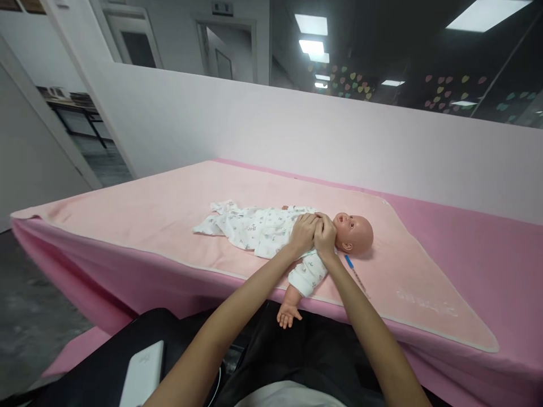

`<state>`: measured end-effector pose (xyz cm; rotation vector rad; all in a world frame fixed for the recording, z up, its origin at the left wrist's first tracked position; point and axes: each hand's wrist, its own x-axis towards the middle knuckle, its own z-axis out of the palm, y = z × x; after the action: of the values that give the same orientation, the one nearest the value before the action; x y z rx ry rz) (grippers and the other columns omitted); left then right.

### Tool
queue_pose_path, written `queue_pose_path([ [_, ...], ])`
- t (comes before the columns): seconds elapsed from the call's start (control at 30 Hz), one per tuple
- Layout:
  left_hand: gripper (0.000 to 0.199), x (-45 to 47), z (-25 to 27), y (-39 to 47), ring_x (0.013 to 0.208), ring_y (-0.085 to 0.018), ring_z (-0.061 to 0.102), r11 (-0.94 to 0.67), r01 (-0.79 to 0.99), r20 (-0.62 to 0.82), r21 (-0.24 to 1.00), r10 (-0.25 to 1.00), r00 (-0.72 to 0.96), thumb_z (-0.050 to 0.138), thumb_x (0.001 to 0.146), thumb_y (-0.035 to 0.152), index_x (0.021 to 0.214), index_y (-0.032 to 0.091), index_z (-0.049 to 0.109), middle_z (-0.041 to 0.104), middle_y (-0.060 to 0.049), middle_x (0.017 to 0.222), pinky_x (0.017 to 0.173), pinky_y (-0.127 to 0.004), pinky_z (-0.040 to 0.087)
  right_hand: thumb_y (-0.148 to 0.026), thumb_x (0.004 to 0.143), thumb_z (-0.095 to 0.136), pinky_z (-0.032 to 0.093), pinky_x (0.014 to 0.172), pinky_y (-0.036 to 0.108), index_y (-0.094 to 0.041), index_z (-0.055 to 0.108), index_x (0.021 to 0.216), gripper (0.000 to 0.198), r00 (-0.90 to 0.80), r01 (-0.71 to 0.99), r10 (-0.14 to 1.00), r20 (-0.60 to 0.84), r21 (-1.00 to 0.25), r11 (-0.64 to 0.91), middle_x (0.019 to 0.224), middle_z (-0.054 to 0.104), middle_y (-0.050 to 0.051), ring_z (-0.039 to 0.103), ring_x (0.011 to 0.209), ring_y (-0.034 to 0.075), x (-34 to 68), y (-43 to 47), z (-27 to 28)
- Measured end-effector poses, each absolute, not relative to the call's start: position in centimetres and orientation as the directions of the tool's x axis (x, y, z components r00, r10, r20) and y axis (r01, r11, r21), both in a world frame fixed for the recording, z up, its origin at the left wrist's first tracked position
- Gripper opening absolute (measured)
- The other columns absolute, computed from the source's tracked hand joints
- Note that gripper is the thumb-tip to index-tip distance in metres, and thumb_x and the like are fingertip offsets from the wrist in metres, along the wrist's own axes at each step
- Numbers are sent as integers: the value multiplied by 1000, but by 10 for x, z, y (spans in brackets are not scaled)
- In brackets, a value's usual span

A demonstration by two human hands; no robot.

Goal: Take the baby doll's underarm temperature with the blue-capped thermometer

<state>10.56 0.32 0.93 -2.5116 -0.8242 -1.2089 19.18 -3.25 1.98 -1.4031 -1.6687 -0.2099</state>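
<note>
A baby doll [355, 233] lies on its back, its bare head to the right. It wears a white printed shirt [263, 229] whose lower part spreads out flat to the left. My left hand [303, 232] and my right hand [324, 234] meet at the upper chest, just below the chin. Both have curled fingers closed at the shirt's neckline; the fingertips and the exact pinch are hidden. One doll arm [289, 305] sticks out toward me over the table edge, its sleeve under my forearms. A blue-capped pen-like stick [355, 274] lies beside my right wrist.
Beneath the doll is a peach mat [148, 220] on a pink tablecloth [475, 249] that hangs over the front edge. A white low wall [297, 135] with glass above runs behind. A white power bank [143, 373] with a cable rests at lower left near my lap.
</note>
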Motion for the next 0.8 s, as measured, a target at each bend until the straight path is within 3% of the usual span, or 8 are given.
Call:
queue_pose_path([
  [0.17,15,106,11,-2,87,-20,47,-811,583,761,46,406,506,41,86,20,92,15,54,56,-8,89,77,-35,38,-20,88,29,45,84,38,-16,54,109,33,227,761,644,731,-545,350,105,59,11,54,97,20,195,-33,2],
  [0.33,14,107,9,-3,87,-18,48,-805,591,760,51,415,500,41,87,20,91,16,54,56,-7,86,76,-34,38,-11,71,27,46,81,36,-15,59,98,42,367,639,580,728,-650,411,92,63,9,56,87,19,194,-28,-1],
  [0.53,21,104,12,-4,83,-17,48,-794,604,811,73,399,428,38,90,24,85,18,58,56,-5,80,75,-32,36,-10,67,28,46,81,36,-15,59,95,42,347,651,600,721,-645,399,92,63,10,56,89,20,193,-31,2],
  [0.7,30,99,18,-5,76,-17,47,-761,632,835,143,436,336,38,91,33,78,20,61,55,-3,70,73,-32,34,-9,70,29,43,86,36,-14,54,104,43,327,680,634,701,-641,358,103,61,13,54,98,21,192,-33,5],
  [0.8,27,98,21,-7,77,-17,47,-760,628,824,168,458,333,38,90,32,82,20,61,57,-4,74,73,-32,34,-9,71,30,43,86,34,-15,52,107,43,317,687,650,690,-640,344,105,60,12,54,99,20,192,-33,7],
])
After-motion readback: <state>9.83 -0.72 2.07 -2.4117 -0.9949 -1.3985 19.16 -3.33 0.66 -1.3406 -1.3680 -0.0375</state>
